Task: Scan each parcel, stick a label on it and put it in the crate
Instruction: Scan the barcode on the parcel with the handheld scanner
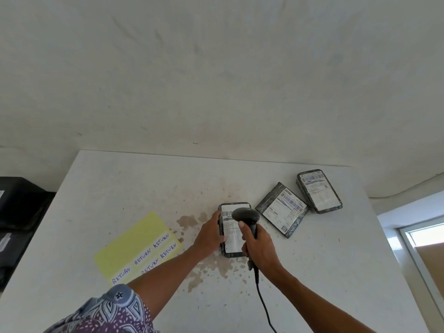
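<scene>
Three dark wrapped parcels with white shipping labels lie on the white table (312, 272). The nearest parcel (231, 239) lies flat in the middle; my left hand (210, 234) grips its left edge, thumb on top. My right hand (259, 251) grips the handle of a black barcode scanner (246, 216), whose head hangs over the barcode end of that parcel. A second parcel (282, 209) lies tilted just to the right, and a third parcel (319, 191) lies beyond it. A yellow sheet (137, 246) with handwritten RETURN labels lies to the left.
The scanner's black cable (263, 306) runs toward the table's near edge. Brown stains mark the table around the nearest parcel. Black cases (19, 212) stand off the table's left side. A white frame and brown surface (427, 251) show at the right. No crate is in view.
</scene>
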The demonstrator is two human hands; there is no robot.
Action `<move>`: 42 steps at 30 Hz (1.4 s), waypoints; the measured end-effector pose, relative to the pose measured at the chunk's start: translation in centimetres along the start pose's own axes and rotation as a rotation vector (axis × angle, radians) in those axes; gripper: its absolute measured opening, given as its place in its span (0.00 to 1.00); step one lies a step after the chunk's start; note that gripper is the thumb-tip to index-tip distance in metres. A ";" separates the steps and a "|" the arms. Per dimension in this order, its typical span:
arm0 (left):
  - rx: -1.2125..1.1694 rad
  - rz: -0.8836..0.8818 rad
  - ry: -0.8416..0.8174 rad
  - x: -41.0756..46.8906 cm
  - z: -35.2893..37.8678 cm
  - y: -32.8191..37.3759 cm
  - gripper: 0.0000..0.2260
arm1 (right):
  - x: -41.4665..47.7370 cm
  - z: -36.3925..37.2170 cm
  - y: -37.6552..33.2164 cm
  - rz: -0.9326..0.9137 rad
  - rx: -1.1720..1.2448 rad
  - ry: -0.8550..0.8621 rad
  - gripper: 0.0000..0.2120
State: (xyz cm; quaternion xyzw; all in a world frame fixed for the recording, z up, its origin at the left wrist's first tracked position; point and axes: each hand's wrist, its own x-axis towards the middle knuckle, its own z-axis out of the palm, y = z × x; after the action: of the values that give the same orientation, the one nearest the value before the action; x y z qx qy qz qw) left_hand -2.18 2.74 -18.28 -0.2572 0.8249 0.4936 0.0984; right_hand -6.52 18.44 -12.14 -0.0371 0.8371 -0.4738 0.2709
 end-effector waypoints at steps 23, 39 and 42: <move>-0.031 0.017 -0.001 0.0 0.1 0.3 0.36 | 0.8 -1.0 0.6 0.040 0.044 -0.027 0.16; -0.042 0.030 0.059 -0.7 0.0 -1.4 0.34 | 2.4 -5.3 8.9 -0.003 -0.626 0.081 0.21; -0.049 0.031 0.079 -0.9 -0.3 -1.9 0.34 | 2.6 -4.4 8.9 -0.015 -0.691 0.045 0.23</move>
State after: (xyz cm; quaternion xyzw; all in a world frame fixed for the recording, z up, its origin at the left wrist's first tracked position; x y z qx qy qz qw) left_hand -0.38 2.08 -19.23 -0.2662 0.8196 0.5047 0.0519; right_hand -9.14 25.90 -18.73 -0.1222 0.9535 -0.1651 0.2205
